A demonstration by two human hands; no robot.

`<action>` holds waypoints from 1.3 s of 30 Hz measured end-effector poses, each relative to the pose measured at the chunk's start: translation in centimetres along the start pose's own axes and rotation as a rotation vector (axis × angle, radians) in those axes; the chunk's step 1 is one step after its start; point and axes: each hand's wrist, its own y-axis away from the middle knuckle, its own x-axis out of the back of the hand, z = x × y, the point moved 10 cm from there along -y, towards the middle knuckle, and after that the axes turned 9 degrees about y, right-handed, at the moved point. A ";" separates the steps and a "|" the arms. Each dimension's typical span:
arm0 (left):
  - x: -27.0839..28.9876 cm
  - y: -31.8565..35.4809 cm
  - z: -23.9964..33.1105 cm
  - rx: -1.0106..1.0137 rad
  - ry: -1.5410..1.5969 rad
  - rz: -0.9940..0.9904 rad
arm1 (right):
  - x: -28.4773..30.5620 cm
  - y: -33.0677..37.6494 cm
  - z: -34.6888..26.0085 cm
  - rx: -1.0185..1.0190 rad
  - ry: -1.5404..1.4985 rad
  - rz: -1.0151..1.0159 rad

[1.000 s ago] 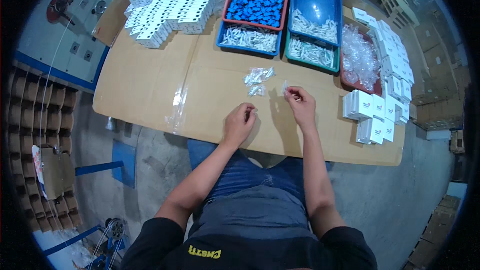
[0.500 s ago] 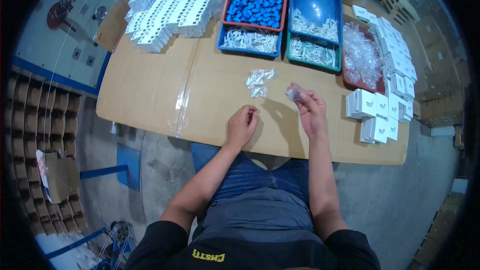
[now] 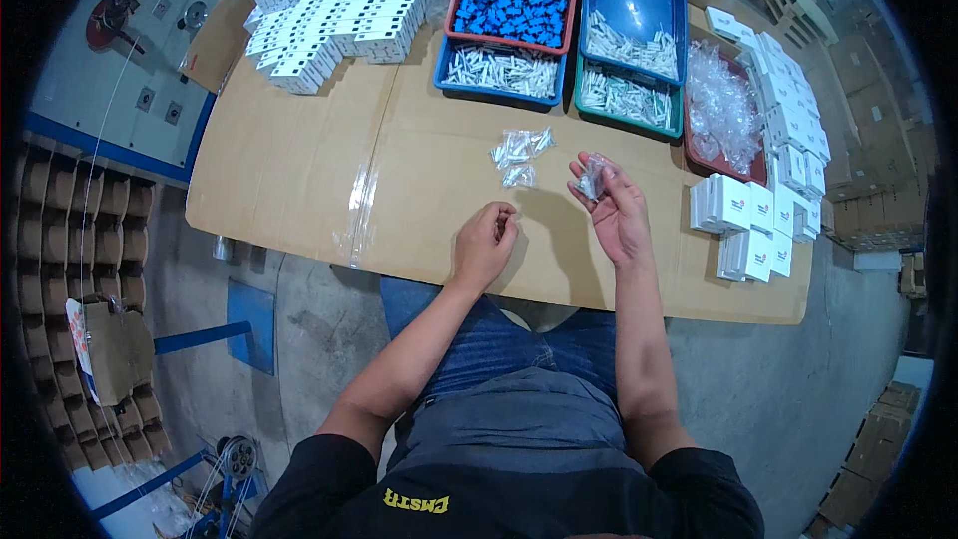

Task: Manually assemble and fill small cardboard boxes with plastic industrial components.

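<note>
Right hand (image 3: 611,208) grips one small clear packet (image 3: 593,178); left hand (image 3: 485,243) pinches narrow, contents indiscernible; a few filled packets (image 3: 520,153) lie on the counter (image 3: 299,160), trays (image 3: 629,100) well stocked.

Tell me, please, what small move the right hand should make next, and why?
Probably lay the small clear bag on the little pile of bags beside it: the right hand holds it just above the table, and the left hand looks curled, apparently empty.
</note>
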 end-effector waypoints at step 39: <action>1.4 -0.2 -0.1 -0.071 0.079 0.104 | -7.1 -24.3 2.3 -0.193 1.150 -0.150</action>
